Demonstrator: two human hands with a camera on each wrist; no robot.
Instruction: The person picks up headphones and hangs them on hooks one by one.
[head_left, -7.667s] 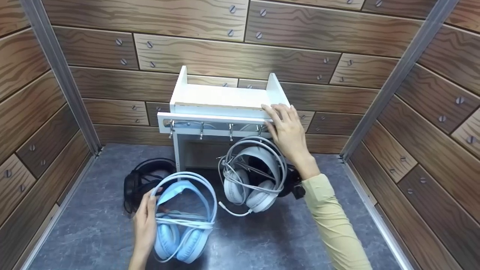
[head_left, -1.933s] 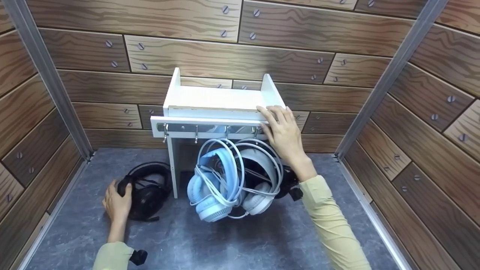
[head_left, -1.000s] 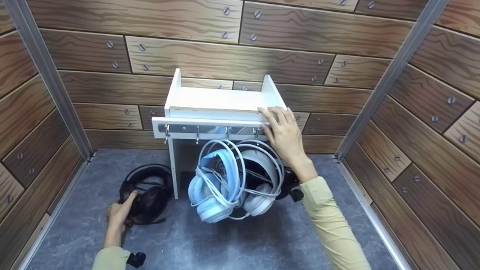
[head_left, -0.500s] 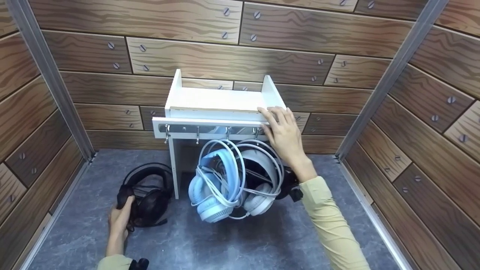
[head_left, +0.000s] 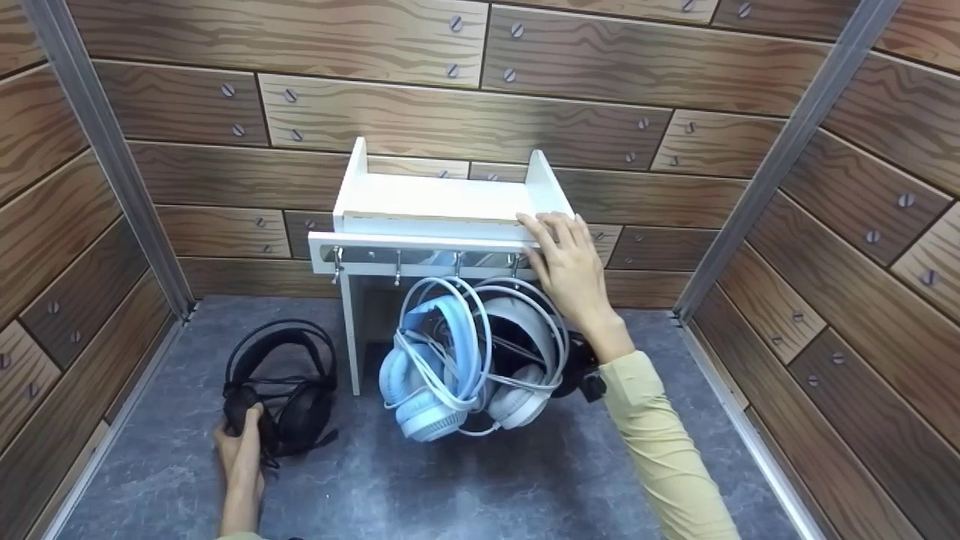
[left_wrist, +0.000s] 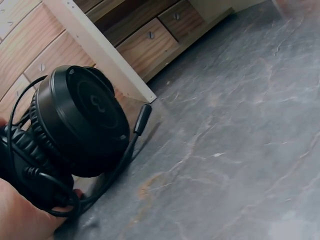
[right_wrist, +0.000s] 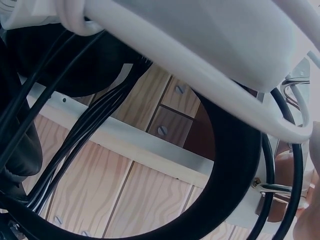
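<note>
My left hand (head_left: 241,454) grips a black headset (head_left: 304,416) by its left ear cup, with the thumb over the front. The headset's band points up, and in the left wrist view its boom microphone (left_wrist: 143,120) sticks out over the floor. My right hand (head_left: 574,274) rests on the right front corner of a white hook rack (head_left: 435,196). From the rack's hooks hang a light blue headset (head_left: 431,424) and a white headset (head_left: 517,405), side by side. Behind the white one hangs another black headset (right_wrist: 237,165), largely hidden in the head view.
Two hooks on the left, including the end hook (head_left: 337,264), carry nothing. The rack's left side panel (head_left: 351,337) stands between the held headset and the hanging ones. Wood-patterned walls (head_left: 420,112) enclose the grey floor (head_left: 420,495) on three sides.
Earlier my left hand held the light blue headset, which now hangs on the rack. Since then it has taken the black headset and drawn it slightly left and nearer. My right hand has stayed put.
</note>
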